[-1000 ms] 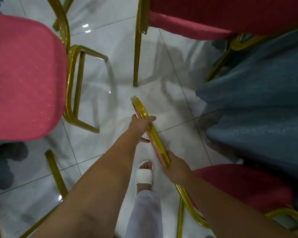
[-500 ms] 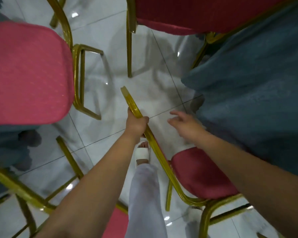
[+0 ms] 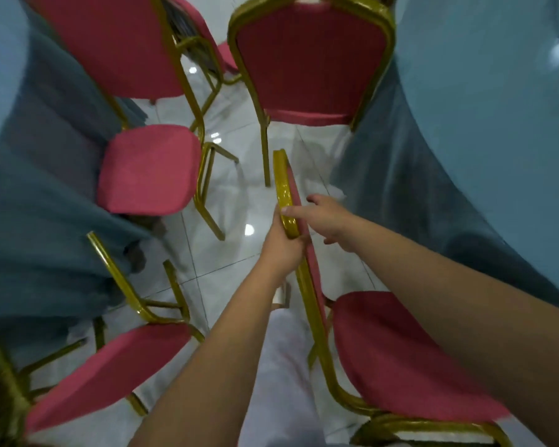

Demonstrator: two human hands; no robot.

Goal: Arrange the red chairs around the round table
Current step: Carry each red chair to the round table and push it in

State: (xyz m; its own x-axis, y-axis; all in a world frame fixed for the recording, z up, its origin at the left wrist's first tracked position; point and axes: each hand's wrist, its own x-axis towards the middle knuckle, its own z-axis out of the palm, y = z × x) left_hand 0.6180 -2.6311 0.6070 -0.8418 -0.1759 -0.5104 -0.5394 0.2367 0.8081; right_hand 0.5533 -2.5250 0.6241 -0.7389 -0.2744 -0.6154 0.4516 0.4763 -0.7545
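I am holding a red chair with a gold frame from behind; its seat (image 3: 400, 359) points toward the round table draped in blue-grey cloth (image 3: 484, 130) on the right. My left hand (image 3: 283, 250) grips the top rail of the backrest (image 3: 283, 185). Just above it, my right hand (image 3: 331, 221) has its thumb laid across the same rail and its fingers on the red padded side. A second red chair (image 3: 307, 66) stands straight ahead with its back to me, tucked against the table's cloth.
Another cloth-covered table (image 3: 29, 195) fills the left side. Red chairs stand by it: one seat (image 3: 149, 169) at middle left, one backrest (image 3: 110, 43) at top left, one seat (image 3: 110, 372) at bottom left. White glossy floor tiles (image 3: 226, 253) run between the tables.
My right hand, free half a second ago, has come back onto the backrest rail next to my left hand. My view has lifted, showing more chairs and both tables.
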